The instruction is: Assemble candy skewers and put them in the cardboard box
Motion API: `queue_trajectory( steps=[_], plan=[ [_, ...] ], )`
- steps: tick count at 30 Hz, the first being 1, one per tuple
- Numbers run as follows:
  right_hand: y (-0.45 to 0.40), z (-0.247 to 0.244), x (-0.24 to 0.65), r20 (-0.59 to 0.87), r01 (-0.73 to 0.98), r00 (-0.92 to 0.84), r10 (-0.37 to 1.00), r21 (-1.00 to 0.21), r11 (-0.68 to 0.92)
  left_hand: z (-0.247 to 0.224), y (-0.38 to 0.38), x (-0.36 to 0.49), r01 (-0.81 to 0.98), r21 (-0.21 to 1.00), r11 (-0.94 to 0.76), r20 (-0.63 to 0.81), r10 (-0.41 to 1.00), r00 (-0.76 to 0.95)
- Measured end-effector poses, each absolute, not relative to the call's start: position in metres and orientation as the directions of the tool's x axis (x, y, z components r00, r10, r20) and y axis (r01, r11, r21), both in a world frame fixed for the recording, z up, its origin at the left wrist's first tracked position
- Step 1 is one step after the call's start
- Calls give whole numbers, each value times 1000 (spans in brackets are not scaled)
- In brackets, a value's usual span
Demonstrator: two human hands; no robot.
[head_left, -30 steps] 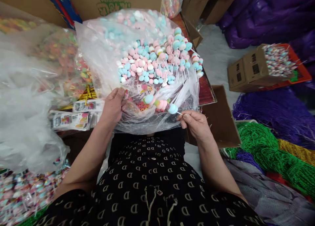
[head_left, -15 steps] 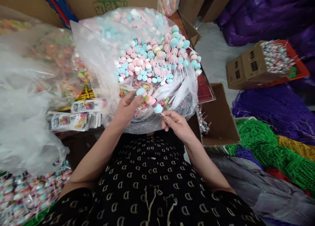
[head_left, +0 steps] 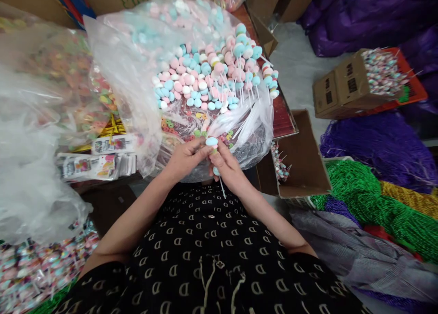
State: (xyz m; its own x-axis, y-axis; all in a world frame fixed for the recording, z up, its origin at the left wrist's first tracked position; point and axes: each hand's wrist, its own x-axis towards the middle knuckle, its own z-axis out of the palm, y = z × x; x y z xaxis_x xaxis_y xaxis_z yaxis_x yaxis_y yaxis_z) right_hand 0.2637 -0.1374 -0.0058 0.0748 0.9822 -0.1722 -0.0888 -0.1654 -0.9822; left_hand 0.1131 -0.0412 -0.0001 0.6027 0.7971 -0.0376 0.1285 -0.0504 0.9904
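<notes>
A candy skewer [head_left: 212,141] with blue and pink pieces is held between both hands, its white stick pointing down toward my body. My left hand [head_left: 187,159] pinches its upper end near the blue top candy. The fingers of my right hand [head_left: 228,167] wrap round its middle and hide several pieces. Beyond the hands, loose pink, white and blue candies [head_left: 186,84] lie on a clear plastic bag. Finished-looking skewers [head_left: 239,72] rest at the right of that pile. Small ring candies [head_left: 167,125] show just behind my left hand.
A red table edge [head_left: 285,122] runs at the right, beside an open cardboard box [head_left: 304,168] holding some skewers. Packaging cards [head_left: 92,166] and a large plastic bag [head_left: 30,168] are at the left. Green strands [head_left: 359,186] lie at the lower right.
My hands have come together, the right one moving from the stick up onto the candies. The skewer has turned more upright, its stick now pointing downward. The view has shifted slightly.
</notes>
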Motion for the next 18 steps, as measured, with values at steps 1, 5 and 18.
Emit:
queue_trajectory(
  steps=[1,5,18],
  plan=[
    [-135,-6,259,-145,-13,113,983,-989,-144,2,-42,114,160,983,-88,-29,791,612],
    [-127,-10,254,-7,174,231,973,-984,-49,5,-39,112,201,976,-88,-51,800,598],
    [-113,0,269,-183,-530,105,977,-842,-101,4,-22,96,-113,937,330,-251,864,437]
  ],
)
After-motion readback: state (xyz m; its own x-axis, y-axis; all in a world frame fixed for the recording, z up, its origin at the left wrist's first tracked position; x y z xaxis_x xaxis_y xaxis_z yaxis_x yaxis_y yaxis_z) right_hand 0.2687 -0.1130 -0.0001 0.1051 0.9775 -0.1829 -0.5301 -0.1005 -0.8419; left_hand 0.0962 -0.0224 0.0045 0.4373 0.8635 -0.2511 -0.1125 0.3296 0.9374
